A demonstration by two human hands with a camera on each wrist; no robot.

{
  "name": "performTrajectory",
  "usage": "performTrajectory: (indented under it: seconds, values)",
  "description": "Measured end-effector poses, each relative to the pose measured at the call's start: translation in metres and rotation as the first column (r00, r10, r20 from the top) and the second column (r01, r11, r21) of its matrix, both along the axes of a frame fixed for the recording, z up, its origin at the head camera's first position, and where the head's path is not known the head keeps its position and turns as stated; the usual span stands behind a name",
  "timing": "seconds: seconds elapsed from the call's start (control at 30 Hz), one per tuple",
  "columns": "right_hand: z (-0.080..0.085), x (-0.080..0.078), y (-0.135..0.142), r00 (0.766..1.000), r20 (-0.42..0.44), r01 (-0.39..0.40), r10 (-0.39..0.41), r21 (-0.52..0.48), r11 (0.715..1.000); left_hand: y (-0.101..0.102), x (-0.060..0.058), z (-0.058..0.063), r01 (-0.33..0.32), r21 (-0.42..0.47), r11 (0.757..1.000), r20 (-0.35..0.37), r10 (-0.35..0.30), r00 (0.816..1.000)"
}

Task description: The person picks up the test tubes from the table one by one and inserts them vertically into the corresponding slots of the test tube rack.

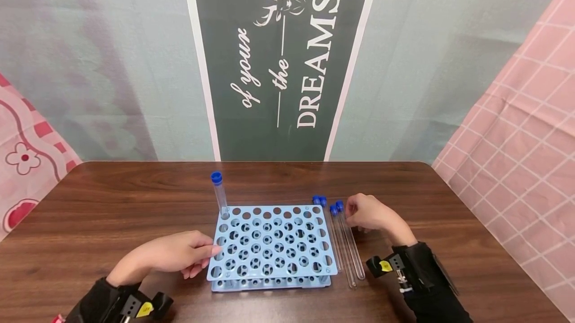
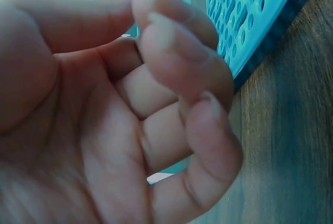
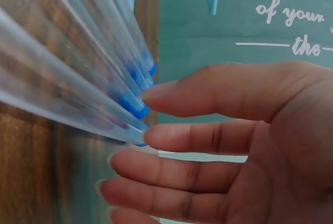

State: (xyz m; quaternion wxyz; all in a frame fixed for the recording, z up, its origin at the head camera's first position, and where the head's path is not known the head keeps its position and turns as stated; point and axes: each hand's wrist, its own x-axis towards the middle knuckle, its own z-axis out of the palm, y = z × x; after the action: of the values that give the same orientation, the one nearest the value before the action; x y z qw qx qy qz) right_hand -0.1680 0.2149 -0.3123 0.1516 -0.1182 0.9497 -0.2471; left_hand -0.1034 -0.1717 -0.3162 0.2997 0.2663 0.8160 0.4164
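The blue rack [image 1: 279, 276] sits on the table [image 1: 135, 198] between your hands, filling the way from one to the other. One capped tube [image 1: 220, 195] stands in its back left corner hole, tilted a little leftward. Four loose tubes [image 1: 351, 243] lie just beside the rack's right edge, close together, blue caps toward the back, rounded ends toward you.

Your left hand [image 1: 177, 253] pinches the rack's left edge, thumb on top, other fingers curled. Your right hand [image 1: 370, 213] is at the nearest caps, fingers nearly straight, thumb and index tips slightly parted; you cannot tell whether they touch a cap.

From your head, the right fingertips are partly hidden behind the knuckles; the right wrist view shows them clearly, with clear tubes slanting in close and a rack corner above. The left wrist view gives your palm and bent fingers, which cover part of the rack.

The table has a dark brown wood grain. Behind it hangs a grey-green cloth [image 1: 112, 63] with a dark middle panel [image 1: 269, 146], printed with sideways white words [image 1: 310, 88] and a deer head [image 1: 286, 3]. A pink checked cloth [image 1: 525, 128] hangs right, a pink flowered one [image 1: 40, 163] left.
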Motion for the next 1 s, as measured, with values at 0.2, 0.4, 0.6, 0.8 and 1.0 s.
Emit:
performTrajectory:
  seconds: [0.2,0.4,0.6,0.8,1.0]
  values:
    - [-0.003,0.0,-0.003,0.999,0.029,0.041,-0.043,0.047,0.998,0.0,0.0,0.0,-0.001,-0.004,1.0,0.005,0.001,1.0]
    - [-0.005,-0.001,-0.004,0.997,0.058,0.05,-0.053,0.063,0.997,0.0,0.0,0.001,0.0,-0.009,1.0,0.006,0.0,1.0]
    - [-0.008,-0.002,-0.004,0.995,0.073,0.061,-0.065,0.065,0.996,0.0,0.0,0.001,0.001,-0.007,1.0,0.005,-0.001,1.0]
    - [-0.011,-0.002,-0.005,0.991,0.096,0.091,-0.098,0.071,0.993,0.0,0.0,0.0,0.002,-0.001,1.0,0.004,-0.002,1.0]
    - [-0.012,-0.001,-0.004,0.987,0.113,0.105,-0.113,0.077,0.992,0.0,0.0,0.001,0.001,0.001,1.0,0.004,-0.001,1.0]
